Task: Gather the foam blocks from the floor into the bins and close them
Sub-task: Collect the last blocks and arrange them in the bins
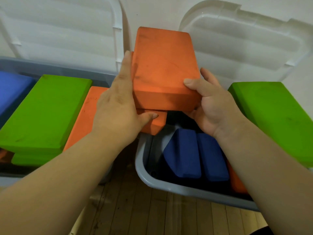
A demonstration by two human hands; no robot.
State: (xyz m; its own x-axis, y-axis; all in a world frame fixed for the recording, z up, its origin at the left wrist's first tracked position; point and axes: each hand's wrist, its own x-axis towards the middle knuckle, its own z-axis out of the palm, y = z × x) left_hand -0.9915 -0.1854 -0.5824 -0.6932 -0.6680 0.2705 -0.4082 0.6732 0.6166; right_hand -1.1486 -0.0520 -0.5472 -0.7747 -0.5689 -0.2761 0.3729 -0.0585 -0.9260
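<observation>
Head view shows both hands holding a stack of two blocks above the far left corner of the right bin (169, 188). The right hand (211, 106) clamps the upper orange block (164, 65) at its near right corner, thumb on top and fingers underneath. The left hand (116, 106) lies straight-fingered along the stack's left side, its thumb hooked on the near face of the lower orange block (155, 123). The upper block's long axis runs near to far. The lower one sits skewed beneath it, poking out to the left.

The drop spot looks to be straight below — a dark gap at the bin's far end, beyond two navy blocks (184, 153) standing side by side. A green block (277, 119) lies across the bin's right side, and another orange one (237, 182) is wedged near the right forearm. The left bin (50, 67) already looks piled high. Both lids (237, 39) stand open against the wall, so the likelier snag is the skewed lower block catching the rim.
</observation>
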